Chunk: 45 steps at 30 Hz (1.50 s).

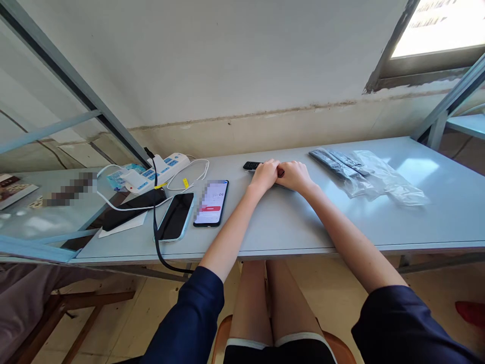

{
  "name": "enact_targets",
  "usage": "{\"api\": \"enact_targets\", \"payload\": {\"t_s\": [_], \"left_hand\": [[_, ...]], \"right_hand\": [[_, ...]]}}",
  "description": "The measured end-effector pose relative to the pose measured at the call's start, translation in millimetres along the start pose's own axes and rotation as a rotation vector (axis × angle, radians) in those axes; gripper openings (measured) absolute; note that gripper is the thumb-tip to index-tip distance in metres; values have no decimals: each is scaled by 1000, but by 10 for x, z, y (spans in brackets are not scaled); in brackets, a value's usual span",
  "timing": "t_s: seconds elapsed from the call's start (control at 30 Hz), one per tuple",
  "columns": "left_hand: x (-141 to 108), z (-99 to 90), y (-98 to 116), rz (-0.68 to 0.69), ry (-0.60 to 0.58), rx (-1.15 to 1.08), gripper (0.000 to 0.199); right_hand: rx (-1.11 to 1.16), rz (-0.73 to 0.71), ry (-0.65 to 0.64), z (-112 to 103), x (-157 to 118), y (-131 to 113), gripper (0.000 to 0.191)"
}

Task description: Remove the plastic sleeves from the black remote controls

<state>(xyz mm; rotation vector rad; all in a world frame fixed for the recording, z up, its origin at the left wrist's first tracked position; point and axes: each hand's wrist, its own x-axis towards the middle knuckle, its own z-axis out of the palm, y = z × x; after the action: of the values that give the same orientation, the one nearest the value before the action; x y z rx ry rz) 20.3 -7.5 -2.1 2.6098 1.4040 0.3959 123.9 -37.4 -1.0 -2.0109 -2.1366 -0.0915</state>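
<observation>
My left hand (266, 174) and my right hand (294, 176) are together over the far middle of the desk, fingers curled and knuckles nearly touching. Between them shows a small dark brown piece (280, 172), mostly covered by the fingers; its kind cannot be made out. A black object with small pale marks (251, 165), much like a remote control, pokes out past my left hand. Whether it joins the brown piece is hidden. Left of my hands lie a lit phone (211, 203) and a dark-screened phone in a pale blue case (176, 216).
A white power strip (161, 172) with cables stands at the desk's left, beside a black pouch (131, 210). Clear plastic bags (367, 174), one holding something dark, lie to the right. A black cable (156, 222) hangs over the front edge. Metal frame posts (441, 114) flank the grey desk (417, 222).
</observation>
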Motion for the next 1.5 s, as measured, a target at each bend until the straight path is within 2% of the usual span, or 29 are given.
{"api": "enact_targets", "payload": {"t_s": [0.4,0.77,0.93,1.1,1.5], "left_hand": [[-19,-50,27,-3,9,11,33],[-64,-83,45,-21,57,14,32],[-78,-94,35,-117,132,3,39],[-81,-9,-7,-269,95,2,38],[-78,80,-12,-336,50,1,44]], "right_hand": [[43,7,-7,-11,3,5,14],[94,-67,-20,-55,-44,24,13],[133,-112,-37,-86,-92,75,22],[142,-85,-57,-75,-87,95,27],[132,-20,-69,-56,-66,238,36]]}}
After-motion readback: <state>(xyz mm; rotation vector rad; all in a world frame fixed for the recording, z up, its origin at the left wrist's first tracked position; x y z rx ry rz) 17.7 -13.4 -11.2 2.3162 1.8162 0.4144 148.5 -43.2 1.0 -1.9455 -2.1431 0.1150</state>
